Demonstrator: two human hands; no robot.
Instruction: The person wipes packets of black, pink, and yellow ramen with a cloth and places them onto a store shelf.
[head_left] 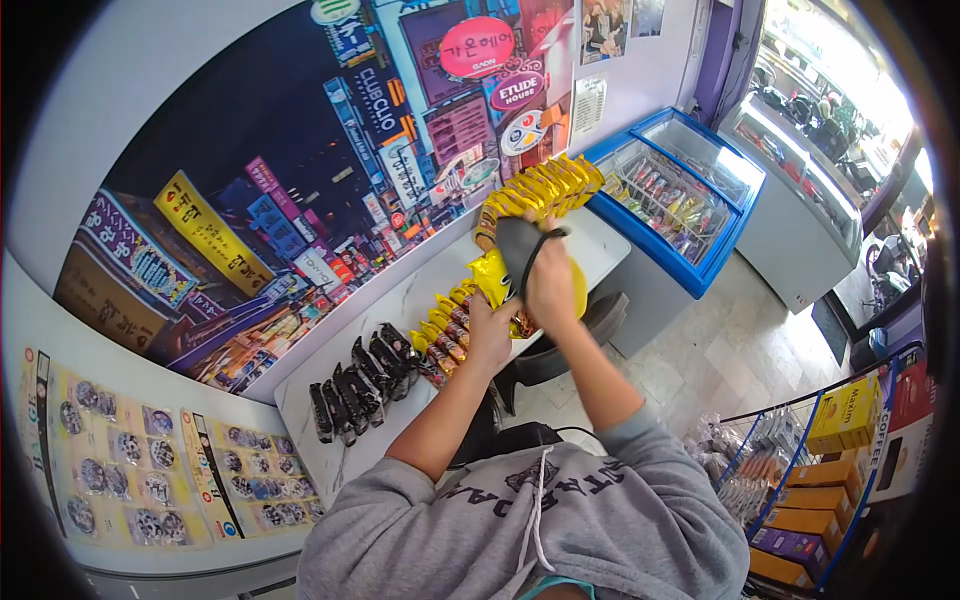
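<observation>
My left hand (489,328) is closed around a shiny yellow snack packet (490,277), held over the white marbled counter (400,418). Right beside it, my right hand (553,288) is closed on a dark grey, flat, cloth-like piece (518,250) with a black strap-like edge; its exact kind cannot be made out. Some yellow shows behind the right wrist. A row of yellow packets (545,190) stands at the counter's far end. Nearer, yellow-and-red packets (440,335) lie in a line, followed by black packets (360,385).
A chair (545,365) is tucked at the counter's front. Beyond the counter stands a blue-rimmed freezer (690,270), then a second white freezer (795,190). At the right, a wire rack holds boxes (845,415). Badge cards (110,450) hang at the left.
</observation>
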